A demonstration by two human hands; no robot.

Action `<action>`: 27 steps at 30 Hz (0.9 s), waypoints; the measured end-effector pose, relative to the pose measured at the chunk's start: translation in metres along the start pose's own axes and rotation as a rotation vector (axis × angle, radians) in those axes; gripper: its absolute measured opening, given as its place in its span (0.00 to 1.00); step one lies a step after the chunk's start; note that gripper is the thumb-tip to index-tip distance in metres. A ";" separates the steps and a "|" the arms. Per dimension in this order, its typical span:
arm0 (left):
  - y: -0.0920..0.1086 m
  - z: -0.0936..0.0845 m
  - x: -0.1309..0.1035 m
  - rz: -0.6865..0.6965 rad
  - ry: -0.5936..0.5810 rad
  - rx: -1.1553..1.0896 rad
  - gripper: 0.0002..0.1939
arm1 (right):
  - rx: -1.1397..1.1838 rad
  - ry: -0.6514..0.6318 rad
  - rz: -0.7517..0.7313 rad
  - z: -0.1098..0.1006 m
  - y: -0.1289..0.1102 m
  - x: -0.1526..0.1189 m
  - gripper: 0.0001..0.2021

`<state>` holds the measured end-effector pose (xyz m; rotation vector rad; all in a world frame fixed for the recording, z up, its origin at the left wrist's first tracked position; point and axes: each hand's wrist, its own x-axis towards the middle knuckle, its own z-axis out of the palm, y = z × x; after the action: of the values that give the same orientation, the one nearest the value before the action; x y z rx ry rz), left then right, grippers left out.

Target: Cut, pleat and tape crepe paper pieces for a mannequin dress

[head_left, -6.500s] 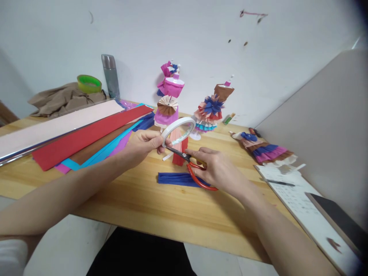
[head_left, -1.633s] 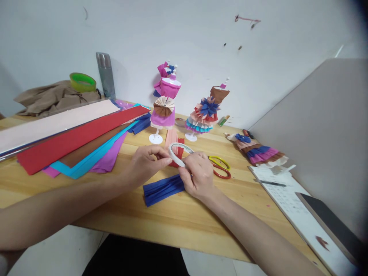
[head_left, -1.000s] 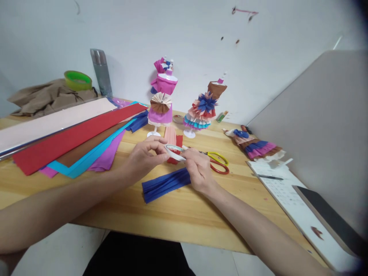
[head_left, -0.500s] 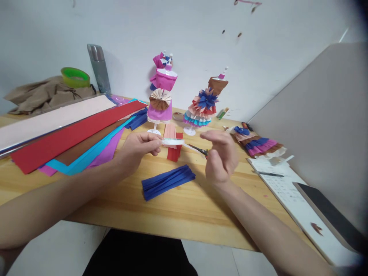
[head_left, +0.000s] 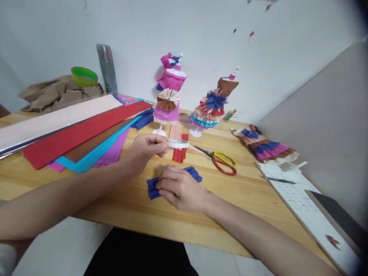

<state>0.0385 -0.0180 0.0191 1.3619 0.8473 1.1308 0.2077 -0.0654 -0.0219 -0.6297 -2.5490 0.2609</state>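
Note:
My left hand [head_left: 151, 148] pinches a narrow roll of white tape [head_left: 178, 144] above the table, with a loose end trailing to the right. Below it, my right hand [head_left: 178, 187] rests on a folded strip of blue crepe paper [head_left: 153, 188]. Its fingers are curled down over the paper's middle, and the fingertips are partly hidden. Both ends of the blue strip stick out from under the hand. Just behind the tape lie a red crepe paper piece [head_left: 179, 154] and a pink one [head_left: 174, 132]. Scissors [head_left: 221, 159] with yellow and red handles lie to the right.
Small dress forms in pink [head_left: 175, 82] and brown [head_left: 227, 87] crepe paper stand by the wall. Long coloured sheets [head_left: 86, 134] lie left, near a grey bottle [head_left: 107, 69] and green tape roll [head_left: 84, 77]. A ruffled paper dress [head_left: 267, 145] and white board [head_left: 290, 191] are right.
My right hand has come down and left from beside the tape onto the blue crepe paper, uncovering the scissors. My left hand still holds the tape. The view has shifted slightly.

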 end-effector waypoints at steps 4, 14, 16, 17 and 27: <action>-0.008 -0.002 0.001 0.014 0.012 0.037 0.11 | 0.098 0.025 0.020 -0.003 -0.003 0.002 0.09; -0.006 0.001 0.000 0.015 -0.013 0.007 0.09 | 0.554 0.272 0.443 -0.042 -0.010 0.008 0.07; -0.005 0.002 -0.001 0.009 -0.008 0.005 0.08 | 0.448 0.283 0.474 -0.046 -0.009 0.011 0.07; -0.004 0.002 -0.001 0.006 -0.006 0.005 0.08 | 0.384 0.283 0.481 -0.048 -0.008 0.013 0.07; -0.010 -0.003 0.004 0.073 0.047 0.075 0.09 | 0.264 0.213 0.529 -0.066 -0.004 0.037 0.07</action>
<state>0.0383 -0.0118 0.0095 1.4425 0.8880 1.2020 0.2118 -0.0472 0.0518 -1.1476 -2.0592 0.6589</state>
